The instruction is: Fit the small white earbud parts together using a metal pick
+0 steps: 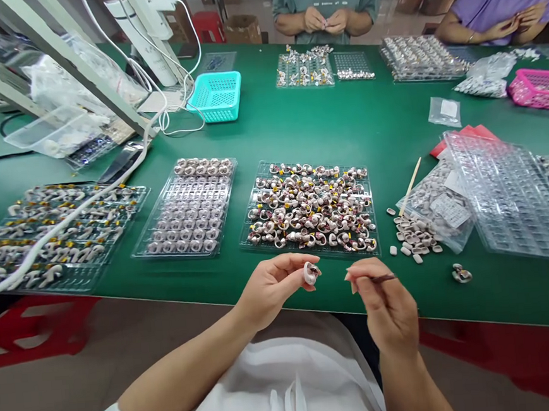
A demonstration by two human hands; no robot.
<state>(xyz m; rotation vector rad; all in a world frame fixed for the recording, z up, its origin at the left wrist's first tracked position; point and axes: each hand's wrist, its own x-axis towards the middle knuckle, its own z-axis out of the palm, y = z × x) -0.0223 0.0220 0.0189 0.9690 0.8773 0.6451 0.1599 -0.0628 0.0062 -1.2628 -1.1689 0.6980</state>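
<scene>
Between thumb and fingers, my left hand (271, 289) pinches a small whitish curved shell part (310, 273) with a dark inside, just over the table's front edge. To its right, my right hand (387, 301) is closed around a thin dark stick-like tool (385, 278); its tip is hidden by the fingers. The two hands are apart. Right in front of them lies a clear tray (375, 223) heaped with similar whitish ring-shaped parts (310, 206). Small beige oval caps (417, 235) lie loose beyond my right hand, and one single part (461, 273) sits farther right.
Further clear trays stand left, one with rows of round parts (181, 228). A white cable (62, 225) crosses the left side. A wooden stick (410, 185), bagged caps (446, 208) and an empty-looking blister tray (515, 193) lie right. A turquoise basket (217, 112) and two people are across the table.
</scene>
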